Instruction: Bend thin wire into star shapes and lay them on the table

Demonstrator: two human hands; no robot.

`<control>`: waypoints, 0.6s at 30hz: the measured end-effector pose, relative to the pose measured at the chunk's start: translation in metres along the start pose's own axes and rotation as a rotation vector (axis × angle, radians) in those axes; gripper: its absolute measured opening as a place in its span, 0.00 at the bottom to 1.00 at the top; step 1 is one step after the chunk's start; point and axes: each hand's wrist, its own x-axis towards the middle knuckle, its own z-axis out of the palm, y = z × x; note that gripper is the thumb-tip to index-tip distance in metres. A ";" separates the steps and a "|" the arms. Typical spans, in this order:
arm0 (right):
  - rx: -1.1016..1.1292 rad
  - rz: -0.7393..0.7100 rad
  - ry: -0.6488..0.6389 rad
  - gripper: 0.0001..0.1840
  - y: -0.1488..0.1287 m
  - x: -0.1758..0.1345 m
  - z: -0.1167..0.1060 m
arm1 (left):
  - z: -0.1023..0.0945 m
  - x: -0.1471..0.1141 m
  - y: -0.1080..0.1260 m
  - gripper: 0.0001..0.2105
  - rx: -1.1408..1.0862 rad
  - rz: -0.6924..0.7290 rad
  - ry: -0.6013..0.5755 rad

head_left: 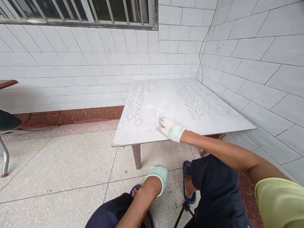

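Note:
My right hand [168, 127], in a white glove with a pale green cuff, rests on the white board [163, 95] near its front edge. Its fingers are stretched and apart. Just beyond the fingertips lies a thin, dark figure-eight outline [157, 114], partly hidden by the hand; whether the fingers touch it, I cannot tell. Low in front of the board hangs my left hand [158, 177], also gloved. Only its back and cuff show; the fingers are hidden. More figure-eight loops [138, 119] stand in columns at left, and several star outlines [194, 104] cover the right side.
The board sits on brown legs [136, 156] in a corner against white tiled walls [180, 47]. A cable [201, 53] runs down the corner. A metal chair leg [5, 158] is at far left. Below are my knees, sandals [189, 180] and a speckled floor [71, 164].

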 end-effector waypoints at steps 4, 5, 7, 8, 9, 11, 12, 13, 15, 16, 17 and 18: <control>-0.086 -0.015 0.093 0.19 -0.021 -0.041 0.010 | 0.010 0.000 -0.002 0.17 -0.006 -0.078 0.003; -0.100 -0.015 0.121 0.17 -0.024 -0.046 0.013 | 0.012 0.002 -0.004 0.18 -0.008 -0.097 -0.003; -0.098 -0.022 0.158 0.15 -0.028 -0.053 0.018 | 0.014 0.006 -0.006 0.21 0.001 -0.137 -0.018; -0.086 -0.034 0.166 0.15 -0.029 -0.056 0.021 | 0.015 0.007 -0.008 0.20 0.011 -0.157 -0.029; -0.074 -0.050 0.171 0.14 -0.030 -0.059 0.023 | 0.015 0.006 -0.010 0.20 0.019 -0.176 -0.036; -0.055 -0.101 0.166 0.13 -0.030 -0.064 0.025 | 0.016 -0.002 -0.013 0.20 0.038 -0.204 -0.043; -0.047 -0.127 0.159 0.12 -0.029 -0.067 0.026 | 0.017 -0.007 -0.015 0.20 0.047 -0.215 -0.043; -0.040 -0.148 0.149 0.12 -0.027 -0.069 0.026 | 0.017 -0.013 -0.016 0.20 0.054 -0.221 -0.037; -0.025 -0.171 0.121 0.13 -0.023 -0.073 0.027 | 0.017 -0.022 -0.018 0.18 0.065 -0.224 -0.013; -0.018 -0.181 0.108 0.14 -0.020 -0.075 0.027 | 0.016 -0.023 -0.019 0.19 0.066 -0.219 -0.002; -0.010 -0.198 0.099 0.15 -0.018 -0.077 0.028 | 0.015 -0.022 -0.019 0.18 0.069 -0.212 0.011; 0.004 -0.224 0.097 0.15 -0.016 -0.080 0.030 | 0.015 -0.017 -0.020 0.18 0.066 -0.202 0.025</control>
